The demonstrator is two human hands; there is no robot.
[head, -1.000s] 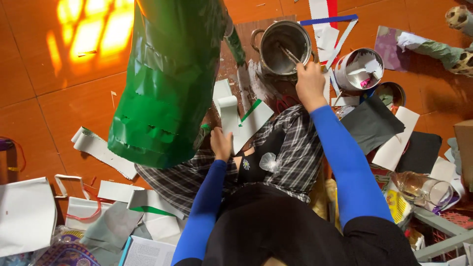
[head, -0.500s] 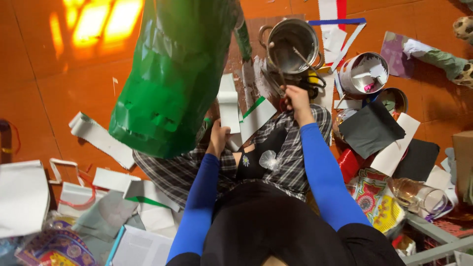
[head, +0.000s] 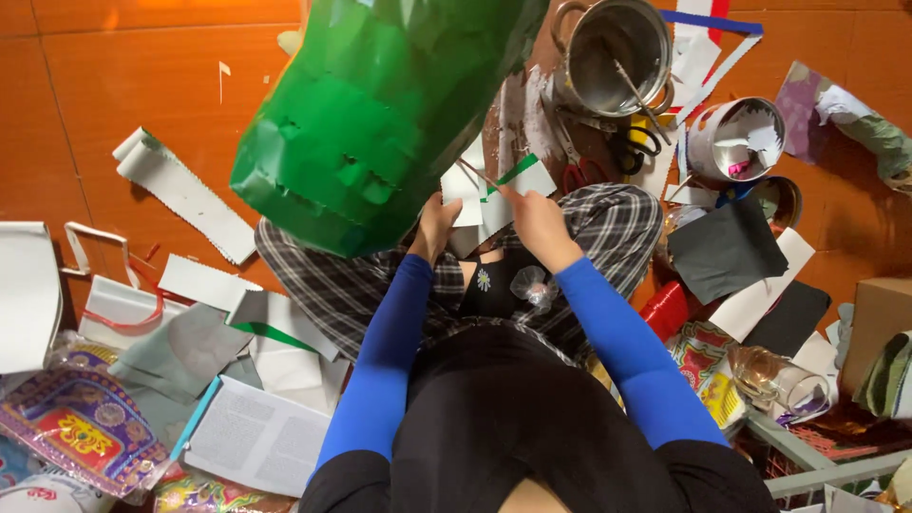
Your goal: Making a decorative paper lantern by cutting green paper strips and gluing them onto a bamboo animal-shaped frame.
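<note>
A white paper piece (head: 467,190) is pinched over the lap by the left hand (head: 435,224), fingers closed on it. A thin brush (head: 480,176) is gripped by the right hand (head: 537,217), right beside the big green paper shape (head: 370,114).

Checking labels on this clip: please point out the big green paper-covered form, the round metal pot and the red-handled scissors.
Big green paper-covered form (head: 370,114), head view, middle of its wrinkled side.
Round metal pot (head: 608,59), head view, inner wall.
Red-handled scissors (head: 581,174), head view, red handle loop.

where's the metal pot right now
In the head view, the metal pot sits on the floor at upper right, beside the big green paper form, above the scissors.
</note>
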